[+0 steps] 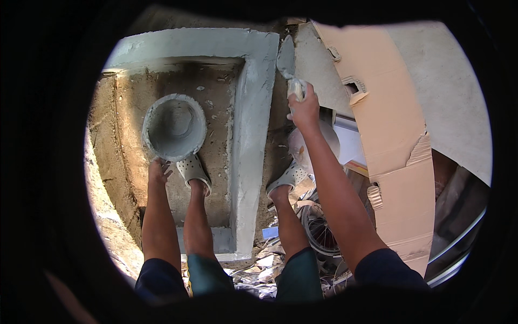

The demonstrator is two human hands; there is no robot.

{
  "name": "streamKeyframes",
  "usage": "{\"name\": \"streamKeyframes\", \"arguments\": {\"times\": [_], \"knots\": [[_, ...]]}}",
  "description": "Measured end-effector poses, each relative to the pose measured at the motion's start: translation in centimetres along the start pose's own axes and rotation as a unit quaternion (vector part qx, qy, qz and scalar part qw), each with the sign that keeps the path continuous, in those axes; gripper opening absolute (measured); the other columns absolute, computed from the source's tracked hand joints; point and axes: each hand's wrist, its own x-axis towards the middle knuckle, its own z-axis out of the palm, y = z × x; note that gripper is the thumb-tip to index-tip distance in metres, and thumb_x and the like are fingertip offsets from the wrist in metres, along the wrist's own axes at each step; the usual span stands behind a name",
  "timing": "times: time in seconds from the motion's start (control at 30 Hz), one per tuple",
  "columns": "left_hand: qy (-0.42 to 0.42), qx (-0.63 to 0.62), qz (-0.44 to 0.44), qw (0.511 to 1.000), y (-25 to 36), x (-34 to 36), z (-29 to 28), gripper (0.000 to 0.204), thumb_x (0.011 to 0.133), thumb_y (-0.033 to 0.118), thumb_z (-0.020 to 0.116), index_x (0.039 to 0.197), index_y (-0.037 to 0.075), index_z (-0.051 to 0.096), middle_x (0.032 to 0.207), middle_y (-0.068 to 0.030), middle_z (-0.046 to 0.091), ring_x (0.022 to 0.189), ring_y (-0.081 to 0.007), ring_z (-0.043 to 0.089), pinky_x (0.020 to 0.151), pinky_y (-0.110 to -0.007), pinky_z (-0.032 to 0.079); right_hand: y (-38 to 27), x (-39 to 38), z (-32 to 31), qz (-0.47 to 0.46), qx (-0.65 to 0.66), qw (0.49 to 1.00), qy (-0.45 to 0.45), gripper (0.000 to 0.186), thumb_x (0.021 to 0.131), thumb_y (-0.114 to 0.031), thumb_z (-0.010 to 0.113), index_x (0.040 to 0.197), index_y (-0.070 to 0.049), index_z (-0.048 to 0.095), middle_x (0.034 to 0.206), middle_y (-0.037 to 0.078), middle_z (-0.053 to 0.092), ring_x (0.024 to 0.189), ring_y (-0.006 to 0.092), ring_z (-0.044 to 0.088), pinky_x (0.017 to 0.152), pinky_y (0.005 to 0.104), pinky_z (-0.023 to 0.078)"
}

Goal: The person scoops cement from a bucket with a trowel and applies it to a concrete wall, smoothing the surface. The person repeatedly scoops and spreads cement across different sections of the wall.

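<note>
My right hand is wrapped round the handle of a trowel, its mortar-smeared blade pointing away from me beside the end of a grey plastered ledge. At the left, my left hand is at the near side of a round mortar-coated bucket. Its upper part goes under the bucket's edge, and some fingers show below it. The bucket's mouth faces up, with wet grey mortar lining the inside. Beneath the bucket lies the recessed, brownish floor that the ledge borders.
My feet, in light perforated clogs, stand either side of the ledge. Right of it are a rounded translucent container, a spoked wheel and scattered scraps. A long torn cardboard sheet covers the right side.
</note>
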Motion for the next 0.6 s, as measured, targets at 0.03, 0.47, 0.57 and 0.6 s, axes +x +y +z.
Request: {"name": "streamKeyframes", "arguments": {"times": [0.03, 0.47, 0.57, 0.6], "knots": [[-0.020, 0.021, 0.009, 1.000, 0.4, -0.6, 0.1, 0.016, 0.102, 0.032, 0.055, 0.098, 0.017, 0.058, 0.115, -0.0060, 0.063, 0.124, -0.0293, 0.057, 0.104, -0.062, 0.043, -0.3, 0.4, 1.9, 0.016, -0.046, 0.999, 0.010, 0.052, 0.093, -0.019, 0.072, 0.141, -0.006, 0.056, 0.122, 0.030, 0.062, 0.109, 0.0513, 0.065, 0.097, 0.0541, 0.053], [0.085, -0.136, 0.093, 0.983, 1.9, -20.6, -1.8, 0.028, 0.097, 0.009, 0.057, 0.124, 0.009, 0.048, 0.116, -0.0120, 0.056, 0.110, -0.0306, 0.060, 0.093, -0.062, 0.056, 10.1, -39.2, 8.2, 0.253, -0.090, 0.963, 0.016, 0.059, 0.093, -0.011, 0.065, 0.145, 0.002, 0.042, 0.136, 0.033, 0.051, 0.130, 0.0525, 0.052, 0.110, 0.0550, 0.043], [0.103, -0.143, 0.117, 0.977, 1.4, -26.9, -6.0, 0.030, 0.094, 0.007, 0.058, 0.123, 0.008, 0.050, 0.113, -0.0123, 0.058, 0.108, -0.0304, 0.063, 0.089, -0.060, 0.058, 7.9, -38.2, 1.8, 0.116, -0.043, 0.992, -0.022, 0.055, 0.096, -0.019, 0.066, 0.145, 0.001, 0.048, 0.136, 0.030, 0.057, 0.129, 0.0492, 0.056, 0.109, 0.0519, 0.045], [0.081, -0.164, 0.115, 0.976, 1.4, -28.8, -7.2, 0.030, 0.093, 0.007, 0.059, 0.122, 0.007, 0.050, 0.113, -0.0124, 0.059, 0.105, -0.0298, 0.064, 0.086, -0.058, 0.059, 6.5, -36.6, -0.8, 0.068, -0.045, 0.995, -0.055, 0.055, 0.098, -0.022, 0.066, 0.145, -0.001, 0.049, 0.135, 0.030, 0.060, 0.127, 0.0489, 0.059, 0.108, 0.0515, 0.047]]}}
